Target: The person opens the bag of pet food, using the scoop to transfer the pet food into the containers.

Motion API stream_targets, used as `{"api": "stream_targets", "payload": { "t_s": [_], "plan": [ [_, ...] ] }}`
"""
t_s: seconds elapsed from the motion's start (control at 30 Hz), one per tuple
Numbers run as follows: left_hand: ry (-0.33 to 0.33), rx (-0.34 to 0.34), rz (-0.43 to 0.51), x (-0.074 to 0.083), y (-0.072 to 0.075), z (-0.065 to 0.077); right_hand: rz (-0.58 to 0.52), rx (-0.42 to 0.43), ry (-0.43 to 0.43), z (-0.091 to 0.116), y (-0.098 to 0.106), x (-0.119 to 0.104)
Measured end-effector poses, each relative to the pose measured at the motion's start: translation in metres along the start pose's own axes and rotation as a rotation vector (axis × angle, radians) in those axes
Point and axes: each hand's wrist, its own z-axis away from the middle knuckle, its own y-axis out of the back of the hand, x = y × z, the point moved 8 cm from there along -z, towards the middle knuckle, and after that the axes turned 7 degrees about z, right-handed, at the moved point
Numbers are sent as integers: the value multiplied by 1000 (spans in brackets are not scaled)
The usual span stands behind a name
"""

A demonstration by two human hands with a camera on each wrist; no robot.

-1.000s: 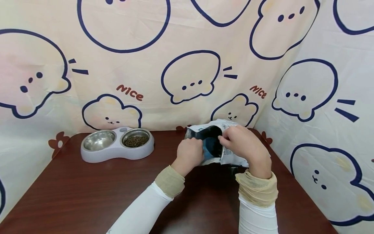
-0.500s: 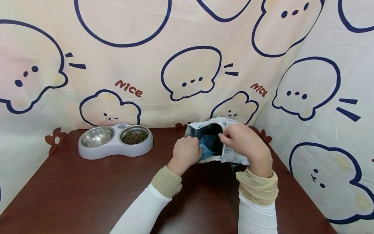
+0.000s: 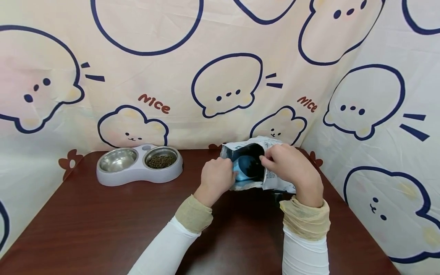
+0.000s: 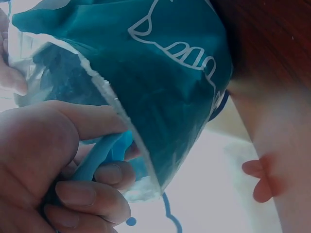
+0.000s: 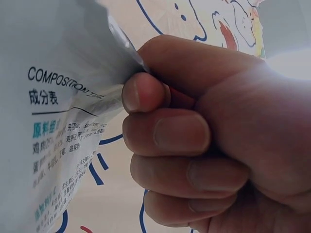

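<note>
A white-and-teal pet food bag (image 3: 271,143) lies at the back right of the table, its wide mouth towards me. My left hand (image 3: 216,177) grips the handle of a light-blue scoop (image 4: 95,158) at the bag's mouth. In the head view the scoop's rounded blue part shows inside the opening; the dark interior hides any contents. With thumb and curled forefinger, my right hand (image 3: 292,168) pinches the bag's right edge, as the right wrist view shows. A printed composition panel (image 5: 58,126) faces that wrist camera.
A light-grey double pet bowl (image 3: 139,175) stands at the back left. Brown kibble (image 3: 160,162) lies in its right steel dish; the left steel dish (image 3: 118,159) is shiny. A small dark object (image 3: 277,197) sits under the bag. Patterned cloth (image 3: 178,126) hangs behind.
My left hand has shifted slightly left with the scoop, and more of its light-blue part shows in the bag's mouth. My right hand keeps its pinch. The head view has tilted slightly.
</note>
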Motion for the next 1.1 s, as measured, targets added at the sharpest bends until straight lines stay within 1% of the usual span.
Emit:
{"api": "stream_targets", "payload": {
  "t_s": [0.07, 0.17, 0.37, 0.5, 0.57, 0.63, 0.77, 0.9, 1.1],
  "plan": [
    [-1, 4, 3, -1, 3, 0, 3, 1, 1, 0, 1, 0],
    [2, 0, 42, -4, 6, 1, 2, 6, 3, 0, 2, 1],
    [41, -57, 180, -18, 8, 1, -16, 16, 10, 0, 3, 1],
    [45, -97, 251, -23, 9, 1, -20, 19, 14, 0, 3, 0],
    [42, -115, 259, -25, 8, 2, -22, 17, 14, 0, 3, 0],
    [34, -131, 246, -26, 6, 4, -21, 14, 15, 0, 3, 0],
    [4, -137, 236, -31, 3, 8, -8, 8, 16, 1, 4, 0],
    [-25, -124, 261, -39, 6, 14, -7, 1, 15, 1, 5, 1],
    [-23, -153, 301, -43, 5, 21, -27, -9, 16, 3, 4, 0]
  ]
}}
